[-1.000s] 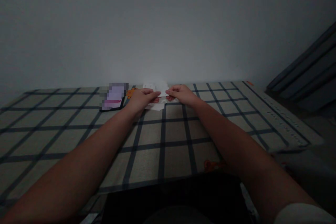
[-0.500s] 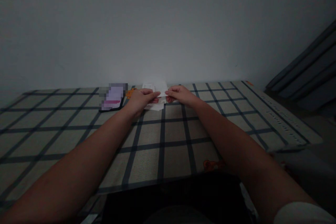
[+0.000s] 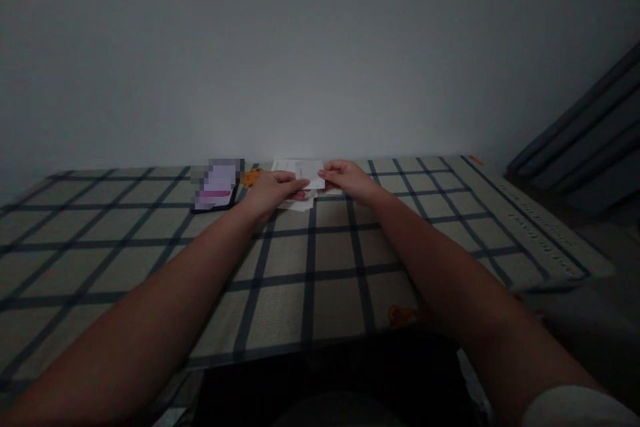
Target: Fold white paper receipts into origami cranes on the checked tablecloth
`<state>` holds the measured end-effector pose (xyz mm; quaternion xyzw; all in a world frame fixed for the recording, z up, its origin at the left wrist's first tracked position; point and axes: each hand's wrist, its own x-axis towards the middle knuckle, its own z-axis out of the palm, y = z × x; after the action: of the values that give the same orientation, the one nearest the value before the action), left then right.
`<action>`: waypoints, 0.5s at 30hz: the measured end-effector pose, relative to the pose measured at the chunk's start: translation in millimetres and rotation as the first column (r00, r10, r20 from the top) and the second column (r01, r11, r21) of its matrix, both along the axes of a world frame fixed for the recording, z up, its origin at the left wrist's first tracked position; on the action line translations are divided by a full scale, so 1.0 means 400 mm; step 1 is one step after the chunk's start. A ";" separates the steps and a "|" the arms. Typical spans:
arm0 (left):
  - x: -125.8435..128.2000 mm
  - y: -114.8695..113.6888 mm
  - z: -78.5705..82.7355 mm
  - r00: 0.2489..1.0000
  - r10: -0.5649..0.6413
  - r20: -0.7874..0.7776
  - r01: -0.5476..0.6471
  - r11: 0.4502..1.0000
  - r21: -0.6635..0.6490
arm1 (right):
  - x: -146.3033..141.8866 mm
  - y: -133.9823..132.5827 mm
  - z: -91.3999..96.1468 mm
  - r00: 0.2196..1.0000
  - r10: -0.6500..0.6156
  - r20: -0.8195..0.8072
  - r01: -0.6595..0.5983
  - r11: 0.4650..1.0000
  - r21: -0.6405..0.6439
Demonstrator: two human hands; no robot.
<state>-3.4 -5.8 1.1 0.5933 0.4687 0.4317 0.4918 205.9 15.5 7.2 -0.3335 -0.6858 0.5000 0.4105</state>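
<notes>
A small white sheet of paper [image 3: 313, 175] is stretched between my two hands near the far side of the table. My left hand [image 3: 275, 192] pinches its left, lower part between thumb and fingers. On its right edge, my right hand [image 3: 349, 180] grips it the same way. Beneath and behind the sheet lie more white papers [image 3: 297, 204], partly covered by my left hand. Whatever is printed on them is too small to read.
A phone [image 3: 217, 185] with a lit, blurred screen lies left of my left hand. A checked tablecloth [image 3: 330, 257] covers the table, which meets a pale wall [image 3: 320, 53]. Grey curtains [image 3: 590, 127] hang at the right. Orange prints [image 3: 251, 178] show on the cloth.
The sheet has turned flatter toward me, so more of its face shows. My hands have shifted very slightly to the right, and both keep their hold.
</notes>
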 end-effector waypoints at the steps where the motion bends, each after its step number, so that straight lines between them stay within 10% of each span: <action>1: 0.000 0.000 0.000 1.000 -0.004 -0.005 0.004 1.000 0.003 | 0.001 0.000 0.001 1.000 -0.011 0.011 0.011 1.000 0.002; 15: -0.002 0.000 0.005 0.999 0.015 -0.048 -0.015 1.000 0.010 | -0.004 0.010 -0.009 0.986 -0.065 -0.154 0.051 0.994 -0.094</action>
<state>-4.1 -5.8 3.3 0.6023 0.4827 0.4234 0.4744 204.5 19.5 3.6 -0.3308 -0.6181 0.5430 0.4622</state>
